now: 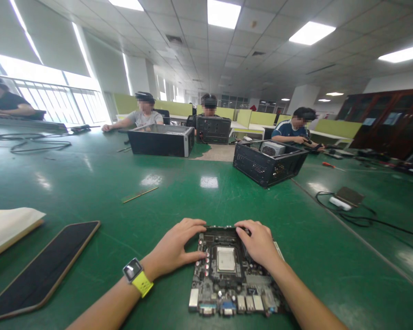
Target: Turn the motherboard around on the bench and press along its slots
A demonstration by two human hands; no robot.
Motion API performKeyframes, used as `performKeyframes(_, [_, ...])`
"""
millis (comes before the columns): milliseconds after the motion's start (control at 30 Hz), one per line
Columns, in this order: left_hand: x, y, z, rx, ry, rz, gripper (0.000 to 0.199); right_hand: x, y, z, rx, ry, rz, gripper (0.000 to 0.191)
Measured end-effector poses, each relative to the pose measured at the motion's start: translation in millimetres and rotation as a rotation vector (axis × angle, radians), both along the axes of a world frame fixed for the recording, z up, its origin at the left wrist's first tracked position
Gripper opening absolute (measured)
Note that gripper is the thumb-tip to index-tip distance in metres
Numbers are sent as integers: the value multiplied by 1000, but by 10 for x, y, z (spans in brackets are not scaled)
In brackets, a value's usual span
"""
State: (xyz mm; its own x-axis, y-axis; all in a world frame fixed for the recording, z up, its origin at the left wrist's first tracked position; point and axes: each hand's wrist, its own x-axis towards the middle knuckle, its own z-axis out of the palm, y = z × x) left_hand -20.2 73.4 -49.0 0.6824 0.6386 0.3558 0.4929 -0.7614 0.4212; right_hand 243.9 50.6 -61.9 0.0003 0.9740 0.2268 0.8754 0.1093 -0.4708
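Fingers of the left hand [175, 244] are standing spread, tips touching the far left corner of one board [227, 285] and the thumb its left edge; fingers of the right hand [259, 240] are resting bent on its far right corner, and whether they are pinching it I cannot tell.

Going left to right, one pad [12, 229] and one phone [43, 272] are lying on the desk [103, 190]. One watch [137, 277] is circling the left wrist. One stick [140, 195] is lying slantwise beyond it. Three cases are standing farther off: one left [158, 143], one middle [211, 130], one right [251, 165]. The board is lying flat on the near part of the desk, between both hands. Its port edge, with one blue port [227, 306], is facing the wearer, its opposite edge pointing toward the cases. It is looking nearly square, so its long axis is hard to tell. One chip [226, 259] is sitting beyond the ports. One screwdriver [331, 166] is lying right of the cases. Four other people are sitting around.
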Motion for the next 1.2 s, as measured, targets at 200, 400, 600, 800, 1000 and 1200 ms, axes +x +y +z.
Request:
performKeyframes(200, [9, 0, 24, 2, -20, -25, 49, -10, -15, 26, -17, 9, 2, 26])
performKeyframes(400, [5, 4, 9, 0, -22, -25, 49, -9, -18, 30, -25, 12, 5, 30])
performKeyframes(600, [-6, 7, -24, -9, -68, 39, 53, -8, -30, 26, -4, -7, 4, 28])
performKeyframes(800, [1, -1, -1, -19, -36, 2, 50, -11, -25, 30, 1, -5, -6, 28])
performKeyframes(1000, [4, -1, 10, -14, -38, -10, 51, -16, -41, 30, 8, -5, 0, 28])
performKeyframes(1200, [-4, -7, 0, 10, -47, -4, 52, 5, 7, 7, -15, 10, -10, 29])
